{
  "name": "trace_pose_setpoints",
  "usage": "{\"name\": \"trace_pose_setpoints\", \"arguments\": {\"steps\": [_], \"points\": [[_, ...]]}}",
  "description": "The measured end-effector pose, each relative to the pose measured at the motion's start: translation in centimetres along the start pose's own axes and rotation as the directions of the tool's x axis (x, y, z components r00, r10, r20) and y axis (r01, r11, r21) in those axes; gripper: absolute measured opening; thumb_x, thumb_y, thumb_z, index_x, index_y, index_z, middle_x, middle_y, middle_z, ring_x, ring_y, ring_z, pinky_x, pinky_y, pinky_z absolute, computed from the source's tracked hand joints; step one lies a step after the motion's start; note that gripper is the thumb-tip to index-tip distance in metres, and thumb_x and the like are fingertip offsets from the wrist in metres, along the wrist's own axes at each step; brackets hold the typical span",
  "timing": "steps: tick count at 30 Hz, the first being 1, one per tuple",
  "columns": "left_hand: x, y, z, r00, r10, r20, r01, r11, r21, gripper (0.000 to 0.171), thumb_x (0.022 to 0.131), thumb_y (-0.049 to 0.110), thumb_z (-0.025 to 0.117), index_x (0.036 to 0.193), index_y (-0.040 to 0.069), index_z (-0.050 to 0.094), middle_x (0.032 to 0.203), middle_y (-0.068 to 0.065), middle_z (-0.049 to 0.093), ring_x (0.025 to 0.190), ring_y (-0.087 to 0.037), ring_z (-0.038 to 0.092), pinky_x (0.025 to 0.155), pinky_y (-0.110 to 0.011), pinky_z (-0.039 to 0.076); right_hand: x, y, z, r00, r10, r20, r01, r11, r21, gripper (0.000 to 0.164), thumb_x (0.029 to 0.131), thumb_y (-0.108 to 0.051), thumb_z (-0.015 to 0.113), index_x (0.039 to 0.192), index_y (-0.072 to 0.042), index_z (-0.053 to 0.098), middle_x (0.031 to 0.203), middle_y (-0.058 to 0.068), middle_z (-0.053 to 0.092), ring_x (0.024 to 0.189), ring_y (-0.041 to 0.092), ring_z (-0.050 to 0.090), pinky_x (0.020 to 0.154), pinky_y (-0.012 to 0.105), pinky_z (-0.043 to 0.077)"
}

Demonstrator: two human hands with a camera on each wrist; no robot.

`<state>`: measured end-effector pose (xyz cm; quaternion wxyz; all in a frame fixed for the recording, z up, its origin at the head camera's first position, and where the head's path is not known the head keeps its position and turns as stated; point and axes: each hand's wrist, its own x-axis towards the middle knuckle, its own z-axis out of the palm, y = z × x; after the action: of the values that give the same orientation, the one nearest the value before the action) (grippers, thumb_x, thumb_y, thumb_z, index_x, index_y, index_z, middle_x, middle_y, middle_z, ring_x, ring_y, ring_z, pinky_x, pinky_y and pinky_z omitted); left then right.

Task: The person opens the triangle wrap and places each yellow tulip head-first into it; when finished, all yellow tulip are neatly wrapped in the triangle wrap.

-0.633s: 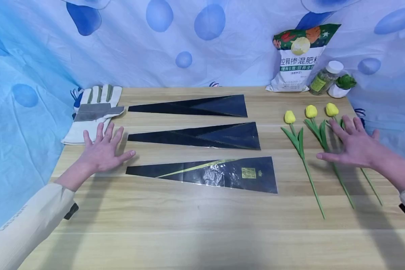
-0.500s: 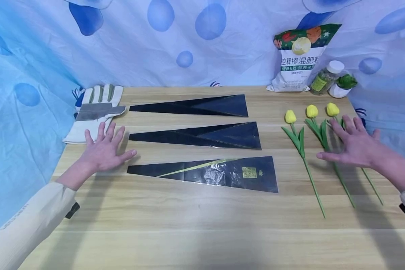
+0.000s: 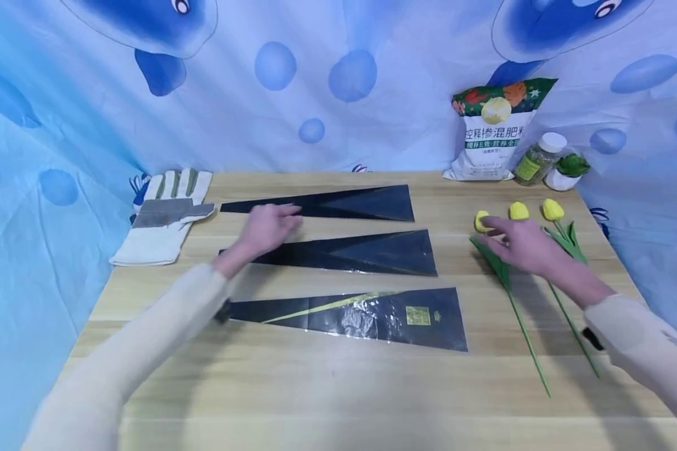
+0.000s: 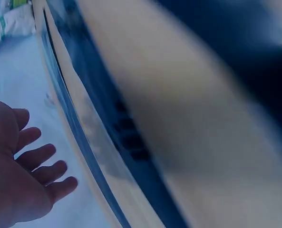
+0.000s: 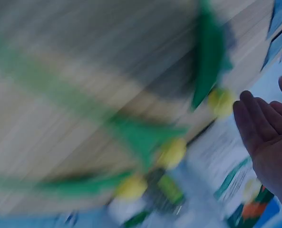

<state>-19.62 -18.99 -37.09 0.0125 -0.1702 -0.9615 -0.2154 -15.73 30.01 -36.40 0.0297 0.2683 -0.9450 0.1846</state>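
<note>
Three black tapered flower sleeves lie in a column on the table: a far sleeve point(image 3: 367, 202), a middle sleeve point(image 3: 372, 250) and a near sleeve point(image 3: 344, 318) with gold print. My left hand point(image 3: 267, 230) is over the narrow ends of the far and middle sleeves. Its fingers point(image 4: 45, 171) look loosely bent in the left wrist view, holding nothing. To the right lie three yellow artificial tulips with green stems. My right hand point(image 3: 524, 244) hovers among them, fingers near the left tulip point(image 3: 481, 222), and covers part of the middle tulip point(image 3: 519, 210). The right tulip point(image 3: 553, 209) lies beyond it.
A white-and-grey work glove point(image 3: 163, 219) lies at the back left. A fertilizer bag point(image 3: 491, 134), a lidded jar point(image 3: 536, 163) and a small potted plant point(image 3: 566, 172) stand at the back right. A blue patterned curtain point(image 3: 231, 113) hangs behind the wooden table point(image 3: 327, 401).
My left hand has moved right from beside the glove to over the sleeves. My right hand has moved left toward the left tulip, its spread fingers drawing together. The head view has tilted up.
</note>
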Motion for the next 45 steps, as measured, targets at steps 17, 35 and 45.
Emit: {"name": "trace_pose_setpoints", "arguments": {"steps": [17, 35, 45], "points": [[10.2, 4.1, 8.5, 0.971, -0.068, 0.231, 0.080, 0.996, -0.043, 0.051, 0.102, 0.036, 0.058, 0.148, 0.016, 0.048, 0.160, -0.006, 0.032, 0.151, -0.034, 0.010, 0.118, -0.059, 0.000, 8.7, -1.2, 5.6, 0.999, 0.009, -0.045, 0.004, 0.959, 0.282, 0.036, 0.093, 0.000, 0.066, 0.125, 0.014, 0.059, 0.121, 0.030, 0.064, 0.096, 0.041, 0.070, 0.081, 0.048, 0.058], [10.0, 4.5, 9.7, 0.989, -0.136, 0.056, 0.146, 0.954, -0.261, 0.029, 0.099, 0.025, 0.066, 0.124, 0.012, 0.070, 0.145, -0.005, 0.052, 0.149, -0.032, 0.021, 0.119, -0.057, -0.002, 9.9, -1.4, 5.9, 0.983, 0.185, 0.000, -0.172, 0.917, 0.361, 0.039, 0.097, -0.004, 0.061, 0.132, 0.012, 0.055, 0.123, 0.027, 0.064, 0.109, 0.040, 0.065, 0.094, 0.048, 0.053], [9.8, 4.1, 9.5, 0.978, -0.187, -0.089, 0.122, 0.867, -0.483, 0.024, 0.096, 0.018, 0.070, 0.118, 0.009, 0.074, 0.135, -0.008, 0.061, 0.144, -0.036, 0.033, 0.121, -0.045, 0.015, 7.8, -0.9, 3.7, 0.968, 0.251, 0.014, -0.235, 0.884, 0.403, 0.042, 0.098, -0.005, 0.061, 0.136, 0.011, 0.052, 0.124, 0.028, 0.063, 0.105, 0.039, 0.065, 0.085, 0.044, 0.056]]}}
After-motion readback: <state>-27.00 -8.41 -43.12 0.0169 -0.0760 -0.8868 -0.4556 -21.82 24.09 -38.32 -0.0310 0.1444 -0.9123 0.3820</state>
